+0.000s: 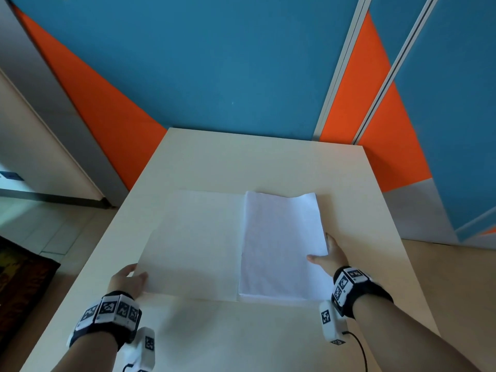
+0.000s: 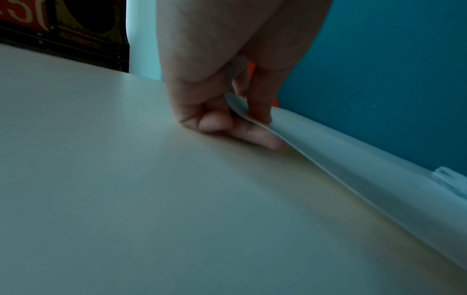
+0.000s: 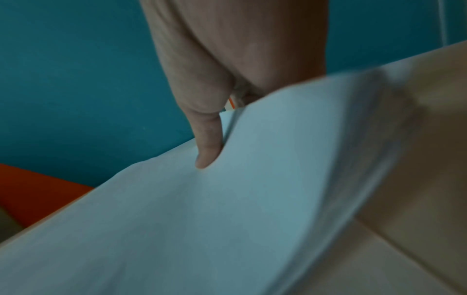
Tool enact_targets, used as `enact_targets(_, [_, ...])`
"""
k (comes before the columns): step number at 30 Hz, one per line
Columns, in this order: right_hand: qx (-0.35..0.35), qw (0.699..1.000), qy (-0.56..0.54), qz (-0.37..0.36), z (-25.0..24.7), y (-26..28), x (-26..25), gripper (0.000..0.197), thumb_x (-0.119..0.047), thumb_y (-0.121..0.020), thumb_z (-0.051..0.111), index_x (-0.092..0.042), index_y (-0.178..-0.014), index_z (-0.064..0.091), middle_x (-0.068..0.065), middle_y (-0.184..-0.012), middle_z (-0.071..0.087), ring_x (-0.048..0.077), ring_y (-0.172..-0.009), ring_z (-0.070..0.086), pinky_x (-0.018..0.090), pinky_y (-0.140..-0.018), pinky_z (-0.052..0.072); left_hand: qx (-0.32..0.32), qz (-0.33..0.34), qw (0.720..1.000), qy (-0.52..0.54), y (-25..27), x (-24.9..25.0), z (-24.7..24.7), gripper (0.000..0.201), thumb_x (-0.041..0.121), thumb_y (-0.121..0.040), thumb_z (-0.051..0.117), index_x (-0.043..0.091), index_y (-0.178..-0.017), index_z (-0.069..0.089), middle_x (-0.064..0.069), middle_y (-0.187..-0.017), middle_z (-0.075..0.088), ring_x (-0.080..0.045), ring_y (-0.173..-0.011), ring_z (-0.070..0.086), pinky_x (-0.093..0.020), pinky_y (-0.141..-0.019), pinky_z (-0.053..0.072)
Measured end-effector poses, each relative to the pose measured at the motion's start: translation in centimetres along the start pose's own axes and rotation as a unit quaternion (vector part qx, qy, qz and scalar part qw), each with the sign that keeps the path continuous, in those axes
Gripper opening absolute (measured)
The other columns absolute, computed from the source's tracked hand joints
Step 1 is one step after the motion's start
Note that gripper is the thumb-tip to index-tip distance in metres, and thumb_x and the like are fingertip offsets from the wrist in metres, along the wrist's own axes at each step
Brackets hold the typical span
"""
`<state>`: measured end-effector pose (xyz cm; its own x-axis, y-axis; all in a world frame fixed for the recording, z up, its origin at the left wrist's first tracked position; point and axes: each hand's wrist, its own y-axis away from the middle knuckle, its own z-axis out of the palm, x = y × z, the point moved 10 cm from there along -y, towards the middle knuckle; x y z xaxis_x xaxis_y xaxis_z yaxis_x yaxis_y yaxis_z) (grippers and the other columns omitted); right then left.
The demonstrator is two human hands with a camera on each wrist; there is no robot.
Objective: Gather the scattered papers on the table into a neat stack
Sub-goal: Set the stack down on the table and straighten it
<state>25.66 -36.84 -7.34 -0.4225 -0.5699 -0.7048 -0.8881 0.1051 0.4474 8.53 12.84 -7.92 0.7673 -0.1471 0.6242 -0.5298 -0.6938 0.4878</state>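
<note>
Two lots of white paper lie side by side on the pale table (image 1: 241, 159). The left sheet (image 1: 196, 242) is lifted at its near left corner, where my left hand (image 1: 128, 280) pinches it; the left wrist view shows thumb on top and fingers under the raised edge (image 2: 255, 123). On the right, a thin stack of sheets (image 1: 281, 245) is held by my right hand (image 1: 328, 256) at its right edge. In the right wrist view the thumb (image 3: 208, 151) lies on top of the bent stack (image 3: 202, 219), with the other fingers hidden beneath.
A blue and orange wall (image 1: 214, 63) stands right behind the table's far edge. Floor (image 1: 40, 232) drops off to the left, with a dark patterned object (image 1: 18, 285) low on the left. Bare tabletop lies in front of and behind the papers.
</note>
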Motion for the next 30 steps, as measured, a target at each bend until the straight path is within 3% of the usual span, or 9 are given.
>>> enact_targets(5, [0.022, 0.998, 0.067, 0.006, 0.3, 0.0, 0.1, 0.079, -0.016, -0.075, 0.071, -0.017, -0.144, 0.032, 0.016, -0.136, 0.045, 0.033, -0.120, 0.051, 0.037, -0.098, 0.044, -0.064, 0.100, 0.977, 0.175, 3.1, 5.1, -2.2, 0.031, 0.008, -0.090, 0.055, 0.001, -0.120, 0.058, -0.013, -0.093, 0.062, -0.029, -0.090, 0.054, -0.034, -0.070, 0.042])
enact_targets(10, [0.021, 0.992, 0.124, 0.009, 0.4, -0.2, 0.0, 0.082, -0.023, -0.079, 0.069, -0.017, -0.149, 0.025, 0.019, -0.136, 0.036, 0.037, -0.122, 0.047, 0.038, -0.099, 0.044, -0.264, 0.236, 0.884, 0.305, 10.0, 15.5, -1.6, 0.058, 0.078, -0.050, 0.065, 0.031, -0.083, 0.076, 0.014, -0.093, 0.075, -0.001, -0.090, 0.069, -0.032, -0.086, 0.040])
enact_targets(14, [0.010, 0.985, 0.174, 0.004, 0.6, -0.2, -0.2, 0.084, -0.028, -0.082, 0.068, -0.012, -0.149, 0.021, 0.022, -0.137, 0.034, 0.038, -0.124, 0.044, 0.037, -0.100, 0.042, -0.310, 0.313, 0.878, 0.189, 14.1, 20.0, 5.4, 0.025, 0.053, -0.069, 0.067, 0.052, -0.094, 0.067, 0.034, -0.095, 0.069, 0.010, -0.092, 0.063, -0.023, -0.092, 0.045])
enact_targets(16, [0.002, 0.983, 0.182, 0.004, 0.7, 0.0, -0.3, 0.085, -0.029, -0.083, 0.067, -0.011, -0.150, 0.017, 0.022, -0.139, 0.032, 0.038, -0.126, 0.042, 0.037, -0.102, 0.041, -0.322, 0.353, 0.873, 0.100, 14.5, 20.2, 10.1, 0.037, 0.037, -0.076, 0.063, 0.052, -0.110, 0.061, 0.029, -0.112, 0.065, 0.012, -0.100, 0.058, -0.017, -0.096, 0.044])
enact_targets(20, [-0.003, 0.984, 0.176, 0.020, 0.5, 0.1, -0.2, 0.076, -0.026, -0.081, 0.065, -0.011, -0.145, 0.026, 0.021, -0.134, 0.035, 0.039, -0.120, 0.046, 0.037, -0.097, 0.045, -0.311, 0.319, 0.884, -0.146, 11.5, 15.9, 18.2, 0.085, 0.077, -0.074, 0.034, 0.036, -0.147, 0.020, -0.007, -0.153, 0.030, -0.018, -0.140, 0.031, -0.039, -0.117, 0.024])
enact_targets(24, [-0.015, 0.993, 0.112, 0.034, 0.7, -0.6, 0.8, 0.013, -0.017, -0.094, 0.045, -0.004, -0.093, 0.044, 0.009, -0.090, 0.046, 0.024, -0.076, 0.048, 0.032, -0.076, 0.038, -0.241, 0.307, 0.875, -0.286, 10.7, 14.0, 20.4, 0.059, 0.046, -0.093, 0.042, 0.044, -0.146, 0.016, -0.011, -0.152, 0.027, -0.028, -0.140, 0.024, -0.039, -0.115, 0.024])
enact_targets(26, [-0.041, 0.996, 0.066, 0.036, 1.1, -0.4, 0.8, 0.020, -0.023, -0.089, 0.046, -0.014, -0.073, 0.038, 0.004, -0.072, 0.038, 0.019, -0.060, 0.036, 0.031, -0.066, 0.033, -0.208, 0.295, 0.875, -0.323, 10.9, 13.9, 20.3, 0.056, 0.039, -0.094, 0.046, 0.045, -0.144, 0.023, -0.012, -0.154, 0.017, -0.029, -0.141, 0.018, -0.039, -0.113, 0.026])
enact_targets(28, [-0.093, 0.995, 0.019, 0.043, 1.3, 0.3, 0.5, 0.026, -0.036, -0.088, 0.049, -0.011, -0.080, 0.052, 0.005, -0.082, 0.052, 0.023, -0.073, 0.050, 0.034, -0.074, 0.038, -0.178, 0.301, 0.870, -0.348, 11.0, 13.9, 20.1, 0.055, 0.035, -0.093, 0.049, 0.044, -0.143, 0.028, -0.011, -0.156, 0.013, -0.028, -0.142, 0.015, -0.038, -0.114, 0.027])
enact_targets(30, [-0.117, 0.987, -0.065, 0.093, 0.9, 0.2, 1.3, 0.055, -0.054, -0.092, 0.039, -0.013, -0.123, 0.058, 0.002, -0.125, 0.056, 0.028, -0.120, 0.050, 0.042, -0.102, 0.033, -0.161, 0.303, 0.870, -0.353, 11.0, 13.7, 20.0, 0.056, 0.034, -0.092, 0.052, 0.043, -0.143, 0.029, -0.010, -0.156, 0.013, -0.026, -0.142, 0.015, -0.036, -0.113, 0.027])
